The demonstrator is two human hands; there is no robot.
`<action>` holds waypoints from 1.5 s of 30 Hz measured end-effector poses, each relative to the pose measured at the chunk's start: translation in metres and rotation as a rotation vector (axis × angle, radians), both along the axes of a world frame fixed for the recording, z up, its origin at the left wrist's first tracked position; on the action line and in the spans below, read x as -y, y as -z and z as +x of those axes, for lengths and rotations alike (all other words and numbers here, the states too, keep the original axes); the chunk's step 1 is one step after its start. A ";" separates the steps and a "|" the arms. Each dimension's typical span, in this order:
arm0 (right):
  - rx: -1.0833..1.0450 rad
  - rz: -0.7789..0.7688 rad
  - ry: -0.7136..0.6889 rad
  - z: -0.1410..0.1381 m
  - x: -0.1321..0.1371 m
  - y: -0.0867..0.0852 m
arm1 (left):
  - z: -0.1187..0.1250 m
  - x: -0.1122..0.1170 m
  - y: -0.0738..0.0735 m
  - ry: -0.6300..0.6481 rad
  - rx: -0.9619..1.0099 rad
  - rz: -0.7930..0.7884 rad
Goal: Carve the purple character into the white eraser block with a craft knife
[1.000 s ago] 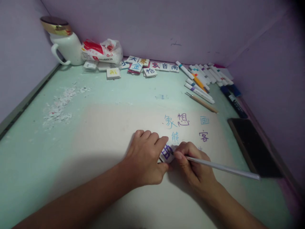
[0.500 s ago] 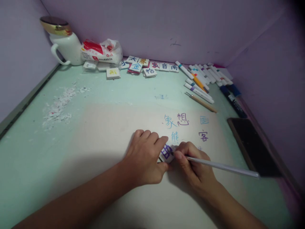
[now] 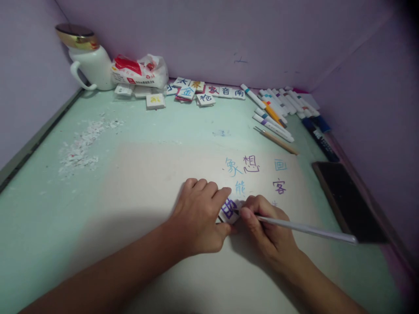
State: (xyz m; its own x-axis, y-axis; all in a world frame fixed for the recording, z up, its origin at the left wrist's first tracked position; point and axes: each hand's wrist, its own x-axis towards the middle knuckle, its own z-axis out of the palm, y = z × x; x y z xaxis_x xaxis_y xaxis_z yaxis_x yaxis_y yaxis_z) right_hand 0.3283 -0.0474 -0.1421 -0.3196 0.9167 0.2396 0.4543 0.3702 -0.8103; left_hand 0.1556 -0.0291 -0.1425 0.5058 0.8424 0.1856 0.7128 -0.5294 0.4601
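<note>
A small white square block point(image 3: 228, 210) bearing a purple character lies on the beige board point(image 3: 153, 174). My left hand point(image 3: 201, 213) is closed on this block, with the thumb at its near side and the index finger along its far side; the fingers cover part of it. In my right hand point(image 3: 266, 224) is a slim, silver-handled craft knife point(image 3: 307, 227), held like a pen. Its dark tip touches or nearly touches the block's right part. Blue and purple characters point(image 3: 251, 163) are written on the board beyond my hands.
White shavings point(image 3: 88, 141) lie to the left. Along the back stand a lidded white mug point(image 3: 93, 67), a tissue pack point(image 3: 140, 74) and several character blocks point(image 3: 206, 99). Markers point(image 3: 275, 122), a wooden-handled gouge point(image 3: 278, 141) and a dark phone-like slab point(image 3: 347, 200) lie right.
The craft knife's tip has shifted very slightly on the block, and the purple character shows a little differently. Both hands keep nearly the same place and grip.
</note>
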 end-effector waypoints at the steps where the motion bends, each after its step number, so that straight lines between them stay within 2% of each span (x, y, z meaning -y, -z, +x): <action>1: -0.010 -0.005 -0.005 0.000 0.000 0.000 | 0.000 0.000 0.000 0.000 -0.001 0.000; 4: -0.057 -0.024 0.008 0.001 0.001 0.003 | -0.001 -0.001 0.000 0.007 -0.007 0.000; 10: -0.146 -0.027 0.119 0.004 0.002 0.009 | -0.002 -0.001 0.001 0.023 -0.003 0.006; 21: -0.093 -0.016 0.066 0.003 -0.001 0.006 | -0.003 -0.001 0.001 0.027 -0.008 -0.010; 45: -0.018 -0.038 0.072 0.001 -0.001 0.005 | -0.002 -0.001 0.000 0.016 -0.007 0.004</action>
